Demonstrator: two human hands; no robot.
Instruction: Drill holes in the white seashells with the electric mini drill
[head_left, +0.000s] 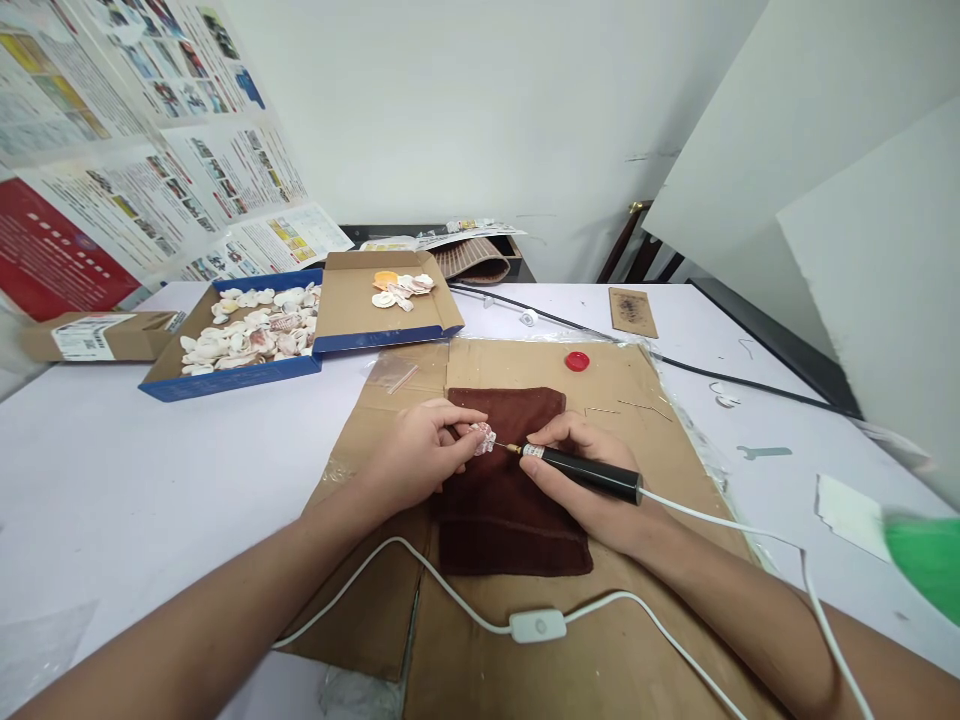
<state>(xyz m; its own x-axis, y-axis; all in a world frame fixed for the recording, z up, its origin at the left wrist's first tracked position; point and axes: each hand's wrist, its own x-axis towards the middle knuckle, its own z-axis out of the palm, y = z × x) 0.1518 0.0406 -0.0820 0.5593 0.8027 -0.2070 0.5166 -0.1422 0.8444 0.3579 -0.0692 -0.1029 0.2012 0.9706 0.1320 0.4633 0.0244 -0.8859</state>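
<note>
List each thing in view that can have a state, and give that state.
Left hand: pinching a shell
Right hand: gripping the black tool
Black tool: running or not, cannot tell
Cord switch: on or off, cannot tell
Blue box: open, shells inside
Box lid: folded back, shells on it
Brown cloth: lying flat
Wrench: lying flat

I remotely monitor a single head-worn view from six o'clock, facing forward and down across a table (187,470), near the left hand (412,455) and right hand (589,502), the wall (480,120) farther off at twelve.
</note>
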